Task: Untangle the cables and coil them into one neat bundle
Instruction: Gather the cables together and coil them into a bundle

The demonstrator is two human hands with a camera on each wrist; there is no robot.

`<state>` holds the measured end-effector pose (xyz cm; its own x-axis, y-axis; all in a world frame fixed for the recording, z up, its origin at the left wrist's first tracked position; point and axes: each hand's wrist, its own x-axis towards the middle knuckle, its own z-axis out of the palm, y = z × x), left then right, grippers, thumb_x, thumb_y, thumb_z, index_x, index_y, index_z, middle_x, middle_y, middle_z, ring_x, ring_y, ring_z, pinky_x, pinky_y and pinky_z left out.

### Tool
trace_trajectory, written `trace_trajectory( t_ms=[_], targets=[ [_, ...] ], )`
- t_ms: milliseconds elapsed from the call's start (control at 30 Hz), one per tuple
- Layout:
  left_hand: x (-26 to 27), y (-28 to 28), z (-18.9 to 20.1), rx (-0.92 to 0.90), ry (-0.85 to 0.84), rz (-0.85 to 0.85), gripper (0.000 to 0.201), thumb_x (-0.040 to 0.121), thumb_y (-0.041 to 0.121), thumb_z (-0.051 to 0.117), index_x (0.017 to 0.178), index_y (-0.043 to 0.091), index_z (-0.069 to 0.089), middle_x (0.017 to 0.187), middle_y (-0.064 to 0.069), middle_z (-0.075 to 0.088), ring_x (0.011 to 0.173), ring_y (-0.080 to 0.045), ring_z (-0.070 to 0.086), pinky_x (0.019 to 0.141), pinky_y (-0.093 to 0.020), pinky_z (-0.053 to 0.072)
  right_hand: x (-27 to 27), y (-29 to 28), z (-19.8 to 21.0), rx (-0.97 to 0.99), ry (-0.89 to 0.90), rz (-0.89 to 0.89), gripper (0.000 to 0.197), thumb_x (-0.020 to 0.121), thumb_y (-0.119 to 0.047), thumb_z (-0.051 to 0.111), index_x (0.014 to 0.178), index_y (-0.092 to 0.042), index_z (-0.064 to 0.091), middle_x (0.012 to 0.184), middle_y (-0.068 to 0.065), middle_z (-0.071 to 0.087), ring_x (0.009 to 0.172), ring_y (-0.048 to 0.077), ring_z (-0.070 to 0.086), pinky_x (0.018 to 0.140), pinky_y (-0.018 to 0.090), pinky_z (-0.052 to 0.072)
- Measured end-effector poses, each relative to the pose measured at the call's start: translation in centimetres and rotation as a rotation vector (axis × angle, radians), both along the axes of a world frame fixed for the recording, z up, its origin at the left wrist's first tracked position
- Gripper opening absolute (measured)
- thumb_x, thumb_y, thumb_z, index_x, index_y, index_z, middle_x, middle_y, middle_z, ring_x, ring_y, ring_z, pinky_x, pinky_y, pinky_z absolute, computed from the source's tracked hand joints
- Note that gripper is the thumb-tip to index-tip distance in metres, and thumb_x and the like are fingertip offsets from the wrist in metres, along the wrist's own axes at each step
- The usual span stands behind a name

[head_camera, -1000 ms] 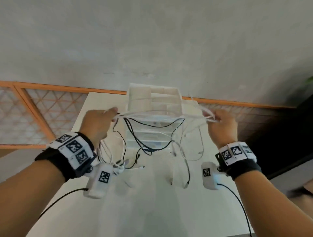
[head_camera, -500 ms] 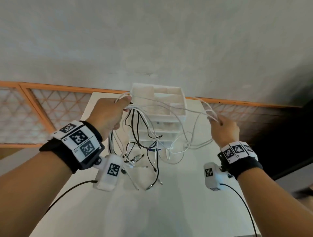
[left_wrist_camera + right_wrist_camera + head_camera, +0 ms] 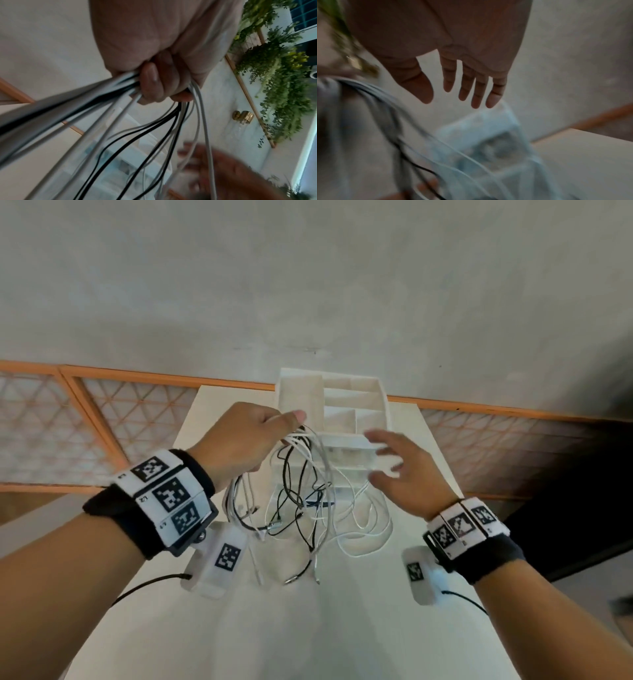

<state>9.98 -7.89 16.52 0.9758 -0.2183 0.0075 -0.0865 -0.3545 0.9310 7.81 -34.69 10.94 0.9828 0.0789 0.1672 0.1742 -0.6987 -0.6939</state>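
Left hand (image 3: 241,440) gripping thin round cables (image 3: 310,498)

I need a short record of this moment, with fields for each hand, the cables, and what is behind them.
left hand: grips the gathered cables
right hand: fingers spread, holds nothing
cables: white and black, loops hang from the left hand, loose ends on the table
behind: white drawer organizer
bundle: not yet neat
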Motion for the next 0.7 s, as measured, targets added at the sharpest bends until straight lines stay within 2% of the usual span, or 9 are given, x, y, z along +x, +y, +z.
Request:
trace_trajectory(
  t_ms=[100,200,267,333,400,467,533,600,700],
  targets=[
    [-0.7,-1.2,0.4,0.032,0.02,-0.132,0.062,0.086,0.058,0.06,0.068,0.0,0.048,0.056,-0.005,0.023,0.043,-0.016,0.019,0.046,-0.023,0.02,-0.1,6.0,4.3,0.112,-0.128,0.239,0.039,0.083,-0.007,0.071,0.118,-0.024,0.065,0.101,-0.015,0.069,0.085,0.0,0.064,0.07,0.016,0.049],
    [-1.2,-1.0,0.6,0.062,-0.018,-0.124,0.072,0.081,0.062,0.058,0.079,-0.01,0.06,0.049,0.002,0.026,0.04,-0.012,0.023,0.045,-0.023,0.022,0.4,8.1,3.8,0.073,-0.087,0.271,0.018,0.085,-0.009,0.067,0.093,-0.024,0.07,0.073,-0.013,0.067,0.062,0.003,0.058,0.062,0.022,0.049],
    [-1.3,-0.5,0.7,0.035,-0.05,-0.083,0.066,0.084,0.059,0.06,0.073,-0.005,0.06,0.054,-0.003,0.024,0.043,-0.015,0.022,0.048,-0.024,0.022,1.0,7.6,1.8,0.014,0.022,0.26,0.007,0.089,-0.022,0.069,0.083,-0.019,0.073,0.071,-0.005,0.071,0.062,0.014,0.063,0.065,0.031,0.054],
    [-1.5,0.0,1.2,0.022,-0.098,-0.026,0.055,0.09,0.054,0.06,0.052,0.013,0.056,0.056,-0.006,0.025,0.043,-0.016,0.022,0.05,-0.026,0.023,1.6,6.0,-1.3,-0.126,0.151,0.212,0.016,0.089,-0.032,0.07,0.075,-0.025,0.075,0.067,-0.006,0.069,0.061,0.009,0.064,0.063,0.029,0.051],
    [-1.4,0.6,1.7,-0.03,-0.135,0.033,0.054,0.093,0.048,0.059,0.05,0.019,0.047,0.047,0.001,0.027,0.039,-0.015,0.022,0.049,-0.027,0.021,1.9,3.8,-4.7,-0.357,0.24,0.109,0.034,0.088,-0.041,0.067,0.059,-0.025,0.06,0.058,-0.008,0.058,0.056,0.007,0.058,0.061,0.027,0.042],
    [-1.1,1.0,1.8,-0.051,-0.155,0.067,0.051,0.095,0.044,0.058,0.059,0.009,0.049,0.038,0.011,0.03,0.036,-0.012,0.022,0.048,-0.026,0.021,1.9,1.4,-7.1,-0.485,0.317,-0.014,0.036,0.089,-0.045,0.064,0.062,-0.021,0.061,0.065,-0.003,0.06,0.065,0.019,0.062,0.062,0.03,0.044],
    [-1.1,1.1,1.3,-0.012,-0.169,0.078,0.056,0.095,0.045,0.058,0.063,0.0,0.053,0.036,0.011,0.032,0.037,-0.011,0.023,0.05,-0.028,0.023,2.0,-0.3,-7.7,-0.524,0.349,-0.077,0.028,0.09,-0.044,0.065,0.076,-0.02,0.071,0.075,0.0,0.066,0.077,0.022,0.065,0.068,0.031,0.048],
    [-1.2,0.6,0.7,-0.011,-0.173,0.086,0.056,0.094,0.046,0.059,0.062,0.001,0.057,0.038,0.011,0.032,0.035,-0.008,0.026,0.053,-0.031,0.025,2.4,-1.4,-7.3,-0.54,0.33,-0.095,0.026,0.089,-0.047,0.066,0.087,-0.022,0.072,0.076,-0.003,0.064,0.078,0.02,0.061,0.069,0.028,0.043],
    [-0.9,-0.1,0.7,-0.085,-0.159,0.104,0.055,0.094,0.043,0.06,0.061,0.0,0.055,0.038,0.011,0.031,0.033,-0.007,0.025,0.05,-0.029,0.023,2.6,-2.2,-5.8,-0.553,0.383,-0.062,0.038,0.087,-0.047,0.066,0.115,-0.021,0.068,0.104,0.004,0.07,0.101,0.026,0.064,0.082,0.031,0.048]
  ],
)
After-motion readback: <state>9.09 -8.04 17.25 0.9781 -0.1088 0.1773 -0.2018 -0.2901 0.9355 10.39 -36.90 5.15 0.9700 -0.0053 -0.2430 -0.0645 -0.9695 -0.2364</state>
